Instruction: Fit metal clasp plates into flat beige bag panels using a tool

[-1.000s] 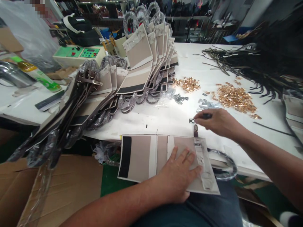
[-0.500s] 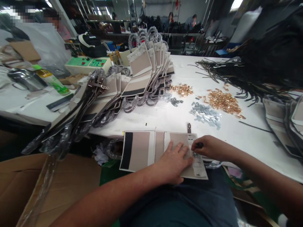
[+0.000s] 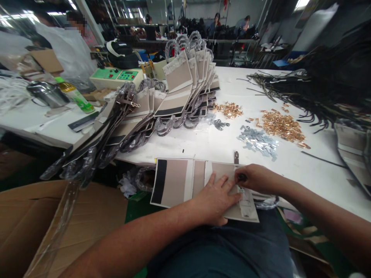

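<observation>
A beige bag panel (image 3: 176, 179) with a black strip at its left end lies partly on the table's front edge and partly over my lap. My left hand (image 3: 217, 199) rests flat on its right half with the fingers spread. At the panel's right end, my right hand (image 3: 253, 178) is closed on a small dark tool, whose kind I cannot make out, over a whitish strip with metal bits. A brown strap tab with metal (image 3: 236, 157) sticks out beyond the panel's far edge. Below the right hand, a plastic-wrapped handle (image 3: 266, 202) shows from under the panel.
Gold metal clips (image 3: 282, 125) and grey metal plates (image 3: 257, 141) lie in heaps on the white table (image 3: 203, 144). Stacked bag panels (image 3: 176, 77) with wrapped handles stand at left, dark cords (image 3: 269, 87) at right. A cardboard box (image 3: 95, 220) sits below left; people work behind.
The whole view has shifted, so the table's things appear further right. My left hand stays flat on the panel, and my right hand remains closed at its right end.
</observation>
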The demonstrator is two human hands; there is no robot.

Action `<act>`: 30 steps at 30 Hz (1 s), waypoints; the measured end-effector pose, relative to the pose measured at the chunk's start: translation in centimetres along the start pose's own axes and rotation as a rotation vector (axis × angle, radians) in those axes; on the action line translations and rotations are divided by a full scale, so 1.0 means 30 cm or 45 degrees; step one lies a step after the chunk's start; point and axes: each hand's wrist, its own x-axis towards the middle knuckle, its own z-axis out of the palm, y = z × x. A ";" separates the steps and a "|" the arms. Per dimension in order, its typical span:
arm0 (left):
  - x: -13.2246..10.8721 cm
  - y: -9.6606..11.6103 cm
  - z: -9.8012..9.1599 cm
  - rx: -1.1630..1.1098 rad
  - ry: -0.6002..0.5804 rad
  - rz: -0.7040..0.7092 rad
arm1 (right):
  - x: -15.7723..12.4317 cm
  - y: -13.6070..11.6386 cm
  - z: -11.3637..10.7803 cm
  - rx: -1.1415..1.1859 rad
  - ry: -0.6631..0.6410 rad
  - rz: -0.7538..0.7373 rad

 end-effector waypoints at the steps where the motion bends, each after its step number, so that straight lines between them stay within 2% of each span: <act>1: 0.000 0.000 -0.002 0.006 0.000 0.000 | 0.000 0.001 0.003 0.016 -0.001 0.010; 9: 0.008 0.005 -0.001 0.055 0.003 0.002 | -0.010 0.016 0.040 0.117 0.087 0.160; 18: 0.008 0.000 -0.015 0.051 -0.014 0.022 | -0.090 0.040 0.071 0.321 0.149 0.272; 25: 0.011 -0.005 -0.016 0.047 -0.025 0.036 | -0.057 0.010 0.067 0.203 0.129 0.398; 30: 0.010 -0.007 -0.010 0.022 -0.032 0.036 | -0.051 -0.019 0.052 0.239 0.098 0.438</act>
